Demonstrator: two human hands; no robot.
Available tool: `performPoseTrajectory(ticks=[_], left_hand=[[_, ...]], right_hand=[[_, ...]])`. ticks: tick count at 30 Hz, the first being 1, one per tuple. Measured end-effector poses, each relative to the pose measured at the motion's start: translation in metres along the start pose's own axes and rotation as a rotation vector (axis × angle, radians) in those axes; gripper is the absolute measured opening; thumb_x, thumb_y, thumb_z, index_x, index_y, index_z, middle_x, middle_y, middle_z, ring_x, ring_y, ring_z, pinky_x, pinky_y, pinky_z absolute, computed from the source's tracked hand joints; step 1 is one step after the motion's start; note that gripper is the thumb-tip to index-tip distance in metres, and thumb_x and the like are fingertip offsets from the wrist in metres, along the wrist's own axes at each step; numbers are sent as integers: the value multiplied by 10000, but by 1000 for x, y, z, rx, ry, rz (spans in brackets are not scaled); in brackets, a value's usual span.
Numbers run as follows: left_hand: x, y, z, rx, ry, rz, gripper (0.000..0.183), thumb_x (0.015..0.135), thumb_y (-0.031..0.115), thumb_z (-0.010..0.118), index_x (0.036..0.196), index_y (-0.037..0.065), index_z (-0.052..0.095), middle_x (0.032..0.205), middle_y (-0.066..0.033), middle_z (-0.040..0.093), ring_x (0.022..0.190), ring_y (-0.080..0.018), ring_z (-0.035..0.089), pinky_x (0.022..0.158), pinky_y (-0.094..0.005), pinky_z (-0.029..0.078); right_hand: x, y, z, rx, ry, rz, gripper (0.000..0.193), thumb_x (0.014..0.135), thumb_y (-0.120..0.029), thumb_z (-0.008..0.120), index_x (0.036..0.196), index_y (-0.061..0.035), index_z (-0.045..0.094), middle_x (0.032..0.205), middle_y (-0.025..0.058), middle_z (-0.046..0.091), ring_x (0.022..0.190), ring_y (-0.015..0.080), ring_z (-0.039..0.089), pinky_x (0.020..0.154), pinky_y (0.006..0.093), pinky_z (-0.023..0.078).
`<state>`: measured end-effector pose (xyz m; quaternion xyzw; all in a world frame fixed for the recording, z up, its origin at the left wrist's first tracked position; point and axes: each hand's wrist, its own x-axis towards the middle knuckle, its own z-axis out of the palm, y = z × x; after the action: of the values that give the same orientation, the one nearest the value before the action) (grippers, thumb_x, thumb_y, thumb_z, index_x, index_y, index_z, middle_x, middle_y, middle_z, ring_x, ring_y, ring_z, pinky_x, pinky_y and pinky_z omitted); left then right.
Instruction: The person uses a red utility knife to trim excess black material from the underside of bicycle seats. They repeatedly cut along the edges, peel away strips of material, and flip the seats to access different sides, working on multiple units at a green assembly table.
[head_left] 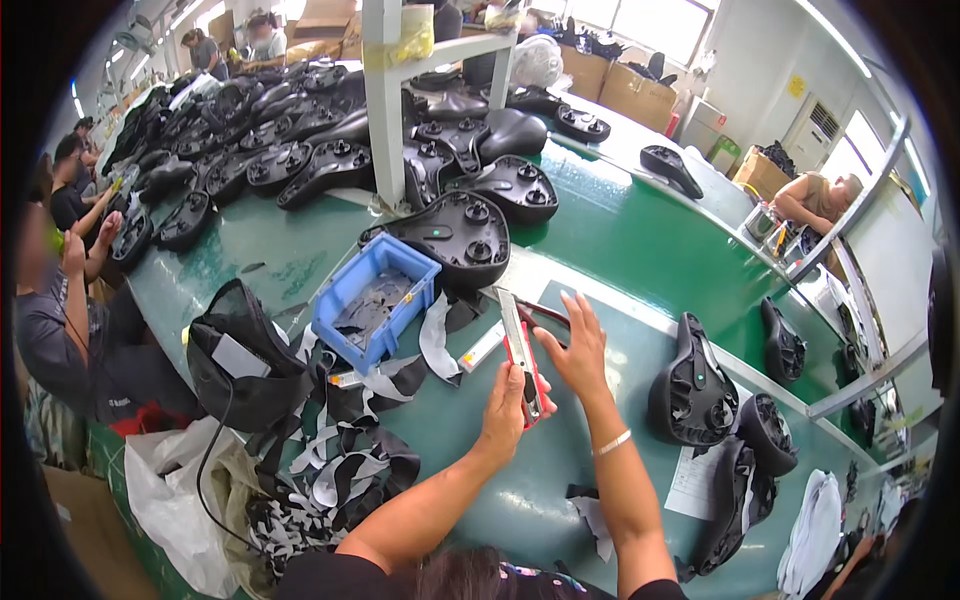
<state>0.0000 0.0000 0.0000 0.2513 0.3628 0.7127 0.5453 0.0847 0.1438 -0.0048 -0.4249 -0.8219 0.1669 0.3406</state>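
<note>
My left hand [505,412] is closed around a red utility knife [522,372], its long metal blade pointing away from me over the green table. Beside it, my right hand [580,348] is raised with its fingers apart and nothing plainly in them. A dark, thin, curved object [546,314] shows between the blade and my right fingers; its kind is unclear. Just left of the blade lie a small white-and-orange box [482,346] and a pale curved scrap [438,338]. Beyond them sits a blue plastic bin [375,345] with dark scraps inside.
A large black bicycle saddle [448,240] lies behind the bin, with a pile of saddles [270,150] further back. More saddles [694,385] stand at right by a paper sheet [690,484]. A black bag [245,355] and fabric scraps [345,465] lie left. People sit nearby.
</note>
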Motion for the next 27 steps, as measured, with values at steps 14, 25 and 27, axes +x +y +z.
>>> performPoseTrajectory(ticks=[14,25,27], left_hand=[[12,11,-10,176,-191,-125,294,970,315,528,1070,43,481,846,-64,591,655,-129,614,613,-252,510],[0,29,5,543,-653,-334,281,941,300,569,1018,36,510,789,-37,582,626,-98,582,586,-231,450],[-3,27,5,545,-669,-324,344,916,374,595,980,44,525,756,-28,576,598,-104,569,569,-251,444]], right_hand=[[-3,15,2,209,197,232,257,888,-274,620,942,-40,529,838,84,542,780,224,535,678,359,422],[-132,-45,-152,-97,31,252,239,901,-219,614,895,18,582,836,152,586,709,319,564,634,379,449],[-141,-44,-153,-162,57,155,232,899,-210,610,900,21,586,901,176,614,769,352,590,654,393,464]])
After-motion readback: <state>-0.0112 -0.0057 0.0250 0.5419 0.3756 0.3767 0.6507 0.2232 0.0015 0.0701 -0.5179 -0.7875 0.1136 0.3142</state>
